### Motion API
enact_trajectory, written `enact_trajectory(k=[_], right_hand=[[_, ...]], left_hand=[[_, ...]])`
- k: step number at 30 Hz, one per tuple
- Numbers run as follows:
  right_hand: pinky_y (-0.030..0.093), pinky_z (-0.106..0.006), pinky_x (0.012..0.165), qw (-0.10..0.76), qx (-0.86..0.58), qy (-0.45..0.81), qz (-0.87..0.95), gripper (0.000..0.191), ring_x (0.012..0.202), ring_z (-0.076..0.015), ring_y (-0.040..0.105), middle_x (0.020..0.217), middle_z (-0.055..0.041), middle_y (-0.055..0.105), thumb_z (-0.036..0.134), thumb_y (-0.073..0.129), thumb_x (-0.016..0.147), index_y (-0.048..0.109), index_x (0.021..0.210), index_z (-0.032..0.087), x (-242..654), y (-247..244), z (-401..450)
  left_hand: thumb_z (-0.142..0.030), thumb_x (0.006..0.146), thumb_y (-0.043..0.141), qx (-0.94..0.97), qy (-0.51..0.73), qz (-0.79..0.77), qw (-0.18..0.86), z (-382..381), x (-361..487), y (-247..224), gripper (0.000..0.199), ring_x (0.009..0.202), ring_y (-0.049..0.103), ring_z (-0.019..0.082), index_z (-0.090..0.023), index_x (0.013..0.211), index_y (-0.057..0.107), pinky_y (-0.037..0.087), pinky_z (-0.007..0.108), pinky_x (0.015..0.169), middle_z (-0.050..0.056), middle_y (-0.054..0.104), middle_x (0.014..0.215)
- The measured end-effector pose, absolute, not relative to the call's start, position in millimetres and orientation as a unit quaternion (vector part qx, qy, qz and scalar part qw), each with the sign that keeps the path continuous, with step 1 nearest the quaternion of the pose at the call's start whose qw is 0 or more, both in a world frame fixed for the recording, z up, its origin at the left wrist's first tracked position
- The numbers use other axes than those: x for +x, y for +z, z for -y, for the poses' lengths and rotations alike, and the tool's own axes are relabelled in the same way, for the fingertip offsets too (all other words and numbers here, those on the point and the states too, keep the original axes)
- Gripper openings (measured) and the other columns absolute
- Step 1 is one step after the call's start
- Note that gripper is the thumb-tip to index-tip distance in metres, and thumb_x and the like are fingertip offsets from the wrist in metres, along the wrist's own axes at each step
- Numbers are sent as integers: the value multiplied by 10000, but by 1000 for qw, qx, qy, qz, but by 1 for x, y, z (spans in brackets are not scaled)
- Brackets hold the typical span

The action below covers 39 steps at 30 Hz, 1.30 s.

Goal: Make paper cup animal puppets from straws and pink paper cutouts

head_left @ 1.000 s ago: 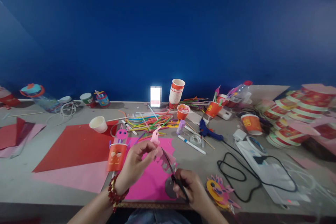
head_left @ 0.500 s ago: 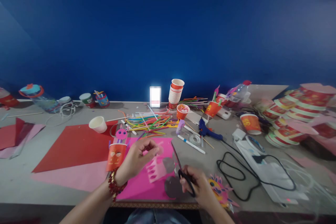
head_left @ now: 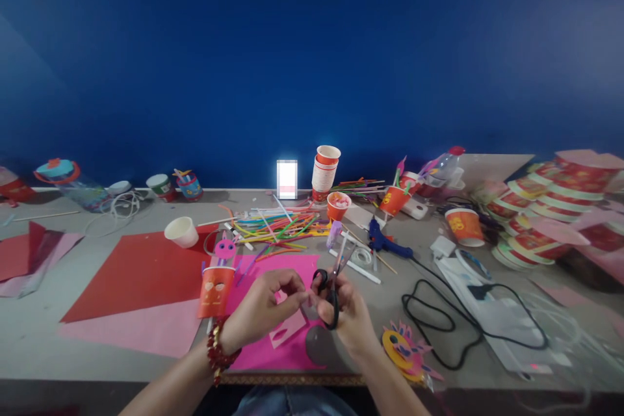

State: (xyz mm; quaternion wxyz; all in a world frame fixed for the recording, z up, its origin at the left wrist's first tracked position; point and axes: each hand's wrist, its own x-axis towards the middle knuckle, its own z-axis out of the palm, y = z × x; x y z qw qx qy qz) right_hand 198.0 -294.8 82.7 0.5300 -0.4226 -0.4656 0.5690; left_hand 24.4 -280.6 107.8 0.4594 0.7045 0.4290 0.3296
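Note:
My left hand (head_left: pixel 270 305) is closed in a pinch on a small pink piece (head_left: pixel 309 299) above the magenta sheet (head_left: pixel 292 363). Black-handled scissors (head_left: pixel 334 279) rest in my right hand (head_left: pixel 348 315), their blades pointing up and away, and its fingertips meet the same small piece. Under my hands a light pink paper with cut-out holes (head_left: pixel 288 330) lies on the magenta sheet. Left of my left hand stands an orange cup (head_left: pixel 215 292) with a pink figure (head_left: pixel 225 247) at its rim. A yellow and pink craft figure (head_left: pixel 405 351) lies right of my right hand.
Colourful pipe cleaners (head_left: pixel 277 227) spread behind my hands. A blue glue gun (head_left: pixel 387 242) with a black cable, a white marker (head_left: pixel 358 268) and a power strip (head_left: pixel 487 318) are on the right. Red paper (head_left: pixel 131 273) and a white cup (head_left: pixel 181 232) sit left; stacked cups (head_left: pixel 324 175) stand behind.
My right hand has moved up and left to meet my left hand. The scissors have turned, with their blades now pointing up and right. My left hand has shifted slightly right and down.

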Motion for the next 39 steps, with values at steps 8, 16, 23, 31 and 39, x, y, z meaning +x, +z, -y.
enact_trajectory(k=[8, 16, 23, 31, 39], right_hand=[[466, -248, 605, 588, -428, 540, 423, 336, 637, -134, 548, 776, 1, 603, 409, 813, 699, 613, 869, 198, 192, 70, 300], [352, -228, 555, 438, -390, 624, 517, 488, 603, -118, 438, 667, 30, 498, 629, 743, 725, 515, 749, 198, 207, 63, 312], [256, -239, 529, 376, -378, 634, 561, 608, 577, -108, 366, 628, 48, 425, 778, 648, 704, 436, 711, 208, 219, 51, 322], [242, -236, 534, 357, -388, 627, 574, 630, 580, -102, 335, 615, 58, 390, 797, 642, 689, 431, 692, 203, 219, 58, 321], [249, -213, 506, 354, -398, 650, 541, 650, 545, -82, 333, 596, 78, 373, 765, 733, 616, 397, 685, 213, 219, 53, 320]], left_hand=[[-414, 934, 577, 613, 427, -394, 535, 293, 40, 86, 303, 647, 524, 122, -168, 760, 561, 410, 222, 620, 0, 567, 694], [-399, 921, 598, 575, 471, -380, 550, 290, 32, 98, 289, 737, 508, 145, -164, 756, 566, 414, 253, 688, 26, 556, 791], [-407, 911, 609, 578, 453, -368, 570, 289, 32, 102, 308, 759, 521, 155, -164, 727, 569, 408, 254, 686, 35, 553, 810], [-350, 926, 604, 566, 455, -343, 596, 289, 32, 101, 259, 753, 509, 146, -162, 753, 564, 397, 255, 701, 25, 553, 792], [-340, 928, 599, 573, 448, -343, 594, 288, 32, 105, 264, 717, 483, 134, -156, 742, 563, 379, 247, 663, 18, 533, 769]])
